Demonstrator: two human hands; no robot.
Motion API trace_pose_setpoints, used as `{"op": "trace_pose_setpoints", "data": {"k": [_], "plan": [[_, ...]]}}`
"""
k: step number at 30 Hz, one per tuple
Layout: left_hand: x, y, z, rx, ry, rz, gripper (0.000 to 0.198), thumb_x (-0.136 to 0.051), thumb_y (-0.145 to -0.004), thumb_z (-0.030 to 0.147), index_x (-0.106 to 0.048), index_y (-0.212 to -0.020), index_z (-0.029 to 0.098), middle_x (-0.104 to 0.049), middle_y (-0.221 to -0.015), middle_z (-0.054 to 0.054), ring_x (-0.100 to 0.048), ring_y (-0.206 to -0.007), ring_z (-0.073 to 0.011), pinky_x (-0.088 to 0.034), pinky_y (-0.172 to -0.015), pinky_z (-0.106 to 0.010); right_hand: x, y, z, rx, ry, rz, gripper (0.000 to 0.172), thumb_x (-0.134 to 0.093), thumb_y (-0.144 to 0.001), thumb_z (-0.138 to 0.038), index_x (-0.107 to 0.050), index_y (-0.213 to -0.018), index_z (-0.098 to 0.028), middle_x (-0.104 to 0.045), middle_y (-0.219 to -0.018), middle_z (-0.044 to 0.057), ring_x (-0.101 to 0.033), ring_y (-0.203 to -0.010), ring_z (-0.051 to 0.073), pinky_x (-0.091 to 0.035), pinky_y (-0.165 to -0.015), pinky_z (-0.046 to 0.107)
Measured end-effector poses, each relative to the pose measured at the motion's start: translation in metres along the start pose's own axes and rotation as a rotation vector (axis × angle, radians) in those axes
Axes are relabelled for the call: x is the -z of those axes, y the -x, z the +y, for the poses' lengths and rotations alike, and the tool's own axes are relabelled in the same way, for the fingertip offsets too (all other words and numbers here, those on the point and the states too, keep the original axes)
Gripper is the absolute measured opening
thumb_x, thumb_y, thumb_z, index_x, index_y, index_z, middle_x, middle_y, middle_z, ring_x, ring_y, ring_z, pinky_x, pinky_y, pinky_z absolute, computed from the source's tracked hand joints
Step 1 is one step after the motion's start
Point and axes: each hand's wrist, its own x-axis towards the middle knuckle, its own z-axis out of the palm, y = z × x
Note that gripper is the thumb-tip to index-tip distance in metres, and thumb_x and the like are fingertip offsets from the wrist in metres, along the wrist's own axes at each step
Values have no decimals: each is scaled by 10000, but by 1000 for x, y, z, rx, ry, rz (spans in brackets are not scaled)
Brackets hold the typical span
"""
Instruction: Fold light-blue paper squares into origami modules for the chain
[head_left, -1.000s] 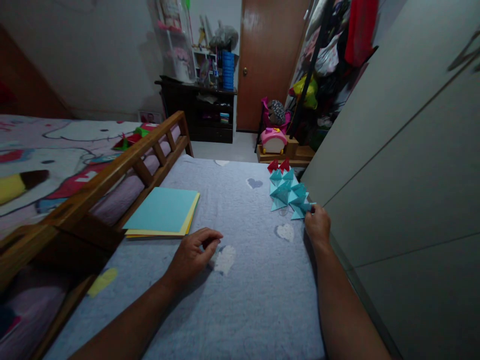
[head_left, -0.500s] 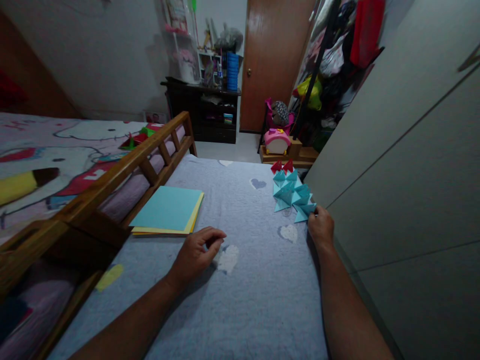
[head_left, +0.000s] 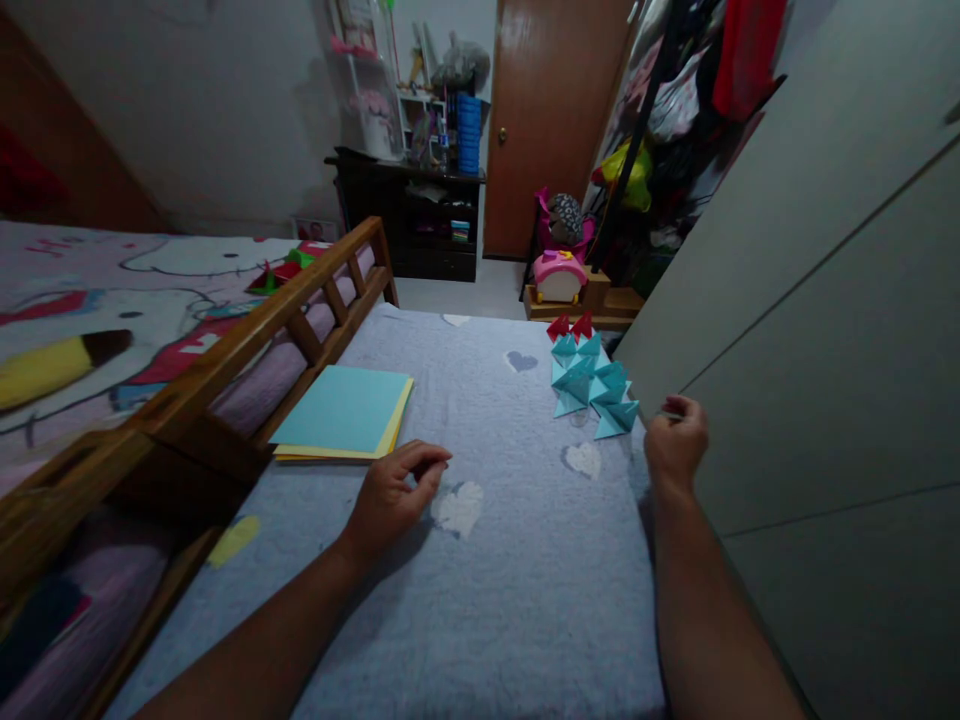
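Several folded teal paper pieces (head_left: 589,380), pointed and three-sided, stand grouped at the far right of the bed, with two folded red paper pieces (head_left: 570,327) behind them. My right hand (head_left: 677,440) is just right of the nearest teal piece, apart from it. Its fingers are curled in, and no object shows in them. Near the middle of the bed my left hand (head_left: 397,495) hovers or rests over the sheet, thumb and index tips close together, holding nothing visible. Left of it lies a stack of square paper (head_left: 341,410), light blue on top, yellow and orange beneath.
A wooden bed rail (head_left: 300,330) runs along the left, with another bed (head_left: 172,258) beyond it. A pale cabinet (head_left: 810,400) stands close on the right. At the far end are a dark shelf unit (head_left: 405,220), a door (head_left: 555,130) and a pink toy case (head_left: 559,277).
My right hand has let go of the nearest teal piece and drawn away to the right. The left hand keeps nearly the same pose. The view has shifted slightly.
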Motion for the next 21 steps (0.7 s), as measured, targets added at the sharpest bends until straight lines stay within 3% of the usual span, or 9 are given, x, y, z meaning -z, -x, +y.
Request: {"op": "trace_pose_setpoints", "data": {"k": [4, 6, 9, 11, 15, 18, 21], "plan": [[10, -3, 1, -13, -77, 201, 161, -570, -906, 279, -697, -908, 181, -682, -828, -25, -627, -744, -162, -504, -723, -268, 14, 3, -26, 60, -199, 180, 352, -473, -689, -136, -605, -1014, -159, -615, -938, 80, -571, -740, 183, -485, -737, 328], [19, -7, -1, -9, -138, 298, 169, -551, -920, 278, -690, -927, 183, -674, -863, -28, -627, -777, -166, -506, -762, -276, 15, 13, -44, 110, -302, 152, 310, -489, -733, -145, -606, -1020, -158, -617, -904, 64, -586, -732, 176, -485, -716, 314], [33, -15, -10, 23, -282, 410, 178, -523, -915, 267, -675, -966, 188, -673, -937, -42, -628, -837, -189, -512, -834, -313, 8, 37, -67, 192, -394, -66, 214, -497, -799, -174, -616, -976, -179, -632, -875, 44, -610, -766, 181, -492, -746, 323], [40, -20, -18, 62, -398, 395, 201, -525, -894, 249, -675, -1011, 185, -681, -1023, -70, -635, -937, -231, -506, -898, -360, -1, 55, -77, 285, -421, -266, 163, -504, -812, -196, -626, -919, -193, -648, -857, 44, -619, -784, 196, -492, -750, 333], [40, -24, -33, 178, -706, 222, 333, -558, -889, 243, -644, -1200, 159, -651, -1292, -146, -566, -1217, -327, -397, -1073, -482, -20, 84, -86, 449, -410, -619, 159, -487, -851, -229, -641, -877, -196, -664, -841, 63, -618, -752, 198, -495, -735, 334], [34, -21, -37, 264, -857, 100, 450, -539, -942, 296, -550, -1353, 112, -552, -1437, -207, -467, -1349, -372, -287, -1134, -584, -27, 97, -87, 498, -378, -734, 183, -476, -860, -227, -648, -906, -184, -670, -857, 83, -637, -790, 213, -501, -754, 341], [31, -18, -35, 300, -934, 26, 536, -555, -946, 329, -491, -1405, 60, -495, -1479, -248, -417, -1392, -386, -275, -1139, -588, -30, 101, -86, 504, -356, -780, 193, -475, -867, -237, -651, -924, -182, -681, -878, 90, -648, -813, 221, -506, -766, 347]]}}
